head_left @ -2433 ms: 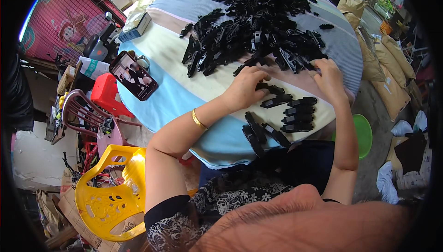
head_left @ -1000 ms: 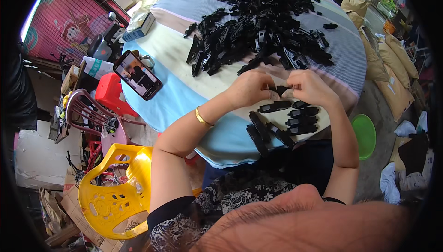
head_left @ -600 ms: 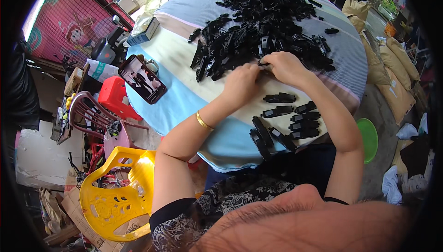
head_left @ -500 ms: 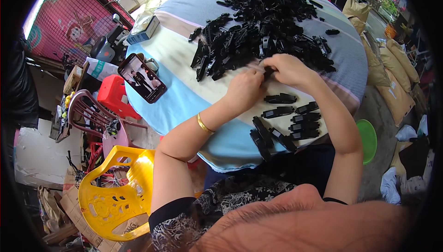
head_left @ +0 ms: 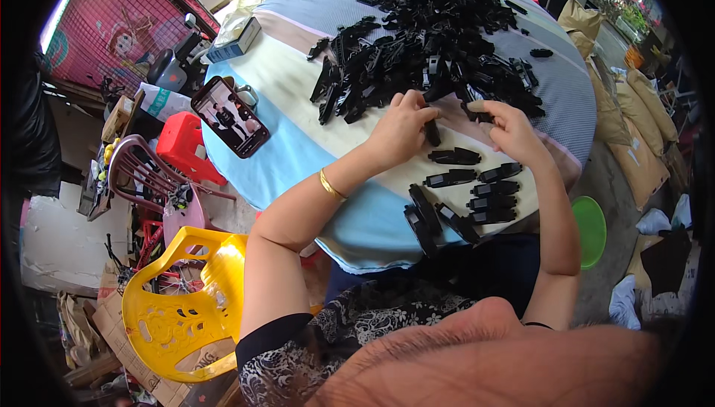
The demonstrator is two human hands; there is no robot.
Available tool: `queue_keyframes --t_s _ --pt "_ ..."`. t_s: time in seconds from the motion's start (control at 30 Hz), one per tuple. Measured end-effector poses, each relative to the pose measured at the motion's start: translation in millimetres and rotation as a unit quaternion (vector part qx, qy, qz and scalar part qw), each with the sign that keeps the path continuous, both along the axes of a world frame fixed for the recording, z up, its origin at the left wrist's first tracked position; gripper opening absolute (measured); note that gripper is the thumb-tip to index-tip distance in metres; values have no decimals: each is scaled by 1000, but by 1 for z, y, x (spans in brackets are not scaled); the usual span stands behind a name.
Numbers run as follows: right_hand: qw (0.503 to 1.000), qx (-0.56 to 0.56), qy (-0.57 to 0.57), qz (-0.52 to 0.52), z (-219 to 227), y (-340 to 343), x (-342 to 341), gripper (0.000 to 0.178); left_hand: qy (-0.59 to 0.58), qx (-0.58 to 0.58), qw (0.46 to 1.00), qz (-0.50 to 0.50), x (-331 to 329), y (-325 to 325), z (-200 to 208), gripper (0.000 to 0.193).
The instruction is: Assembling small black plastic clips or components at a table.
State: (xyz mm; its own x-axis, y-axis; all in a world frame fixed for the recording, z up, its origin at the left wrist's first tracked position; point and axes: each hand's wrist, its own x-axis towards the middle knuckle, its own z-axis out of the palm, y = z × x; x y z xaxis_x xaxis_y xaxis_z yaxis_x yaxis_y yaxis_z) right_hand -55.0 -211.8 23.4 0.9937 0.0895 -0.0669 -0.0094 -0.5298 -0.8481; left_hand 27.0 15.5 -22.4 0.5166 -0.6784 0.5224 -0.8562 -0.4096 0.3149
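A large heap of small black plastic parts (head_left: 424, 42) covers the far middle of the round cloth-covered table (head_left: 298, 79). At the heap's near edge, my left hand (head_left: 404, 130) is closed on a black plastic piece (head_left: 433, 134) that points down from the fingers. My right hand (head_left: 511, 131), a little to the right, pinches another dark part (head_left: 477, 114) at the heap's border. The exact shape of both held parts is partly hidden by my fingers. Nearer to me lie several longer black plastic pieces (head_left: 454, 156), some in a small stack (head_left: 493, 204).
A phone (head_left: 230, 117) showing a picture leans at the table's left, beside a blue and white tissue box (head_left: 234, 40). A yellow plastic chair (head_left: 186, 303) and a red stool (head_left: 186, 146) stand left. A green basin (head_left: 590, 232) and brown sacks (head_left: 629, 131) are at right.
My hands were together over one spot; now they are apart. The right hand has moved right to the heap's edge, and the left keeps a black piece.
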Motion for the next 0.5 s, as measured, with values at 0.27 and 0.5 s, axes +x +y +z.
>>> queue_keyframes --t_s 0.27,0.5 --pt "957 274 -93 -28 -20 -6 -2 49 109 -1 992 -70 -3 -11 -1 24" --pt "979 -58 -193 17 -22 -1 -3 18 134 -49 988 -64 -14 -17 -5 26"
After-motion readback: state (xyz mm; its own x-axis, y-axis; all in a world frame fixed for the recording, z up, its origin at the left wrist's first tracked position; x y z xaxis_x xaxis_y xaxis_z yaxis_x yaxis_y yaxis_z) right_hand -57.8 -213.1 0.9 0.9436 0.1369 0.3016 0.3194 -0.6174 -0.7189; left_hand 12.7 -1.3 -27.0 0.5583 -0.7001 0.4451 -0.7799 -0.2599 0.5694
